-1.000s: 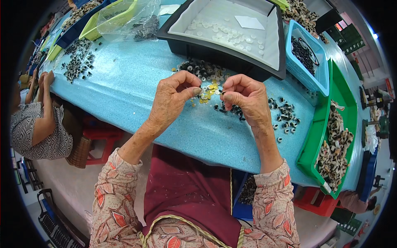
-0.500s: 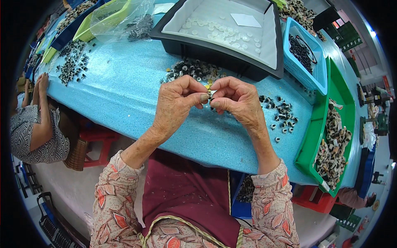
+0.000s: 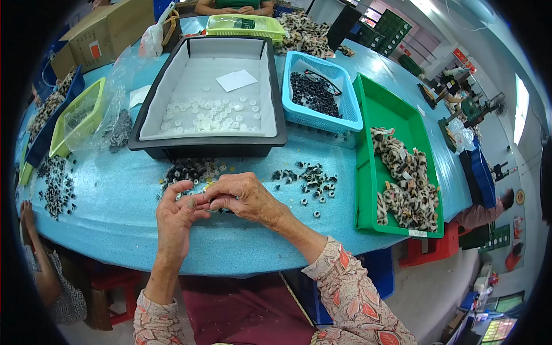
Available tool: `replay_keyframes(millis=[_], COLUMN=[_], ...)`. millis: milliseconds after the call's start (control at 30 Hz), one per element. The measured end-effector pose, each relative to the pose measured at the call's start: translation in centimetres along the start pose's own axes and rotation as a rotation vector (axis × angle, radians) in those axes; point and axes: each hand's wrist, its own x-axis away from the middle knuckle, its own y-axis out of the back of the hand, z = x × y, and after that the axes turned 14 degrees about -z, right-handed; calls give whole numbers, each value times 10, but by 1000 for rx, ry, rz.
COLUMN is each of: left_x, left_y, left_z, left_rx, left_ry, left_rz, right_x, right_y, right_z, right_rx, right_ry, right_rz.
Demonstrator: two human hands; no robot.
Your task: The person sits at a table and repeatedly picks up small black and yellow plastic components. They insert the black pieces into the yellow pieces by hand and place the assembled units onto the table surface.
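Note:
Over the near part of the blue table (image 3: 115, 253), my left hand (image 3: 175, 224) has its fingers stretched out and apart, with nothing plainly held in it. My right hand (image 3: 247, 198) is closed in a pinch, its fingertips meeting the left fingers. Whatever lies in that pinch is hidden. Just behind the hands spreads a pile of small black-and-white round pieces (image 3: 192, 168), with some yellowish ones among them. More of these small pieces (image 3: 313, 179) lie scattered to the right of my right hand.
A black tray (image 3: 279, 123) lined with white holds translucent discs. Right of it stand a light-blue basket (image 3: 351, 118) of small black pieces and a green bin (image 3: 365, 172) with spotted plush pieces. On the left are a yellow-green basket (image 3: 60, 129), a clear bag and more black-and-white pieces (image 3: 56, 184).
My view has swung up and to the right. My left hand has opened from its pinch and spread its fingers; my right hand has come across to the left fingers.

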Motion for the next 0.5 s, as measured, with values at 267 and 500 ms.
replay_keyframes(millis=[267,500], left_x=[4,1], left_y=[9,5], left_z=[23,27], left_rx=[-377,-396], left_ry=[-584,-559], left_rz=[-140,-186], right_x=[-4,-4], right_y=[5,4], right_z=[9,8], right_rx=[-215,-271], right_ry=[-458,-341], right_rz=[3,-58])
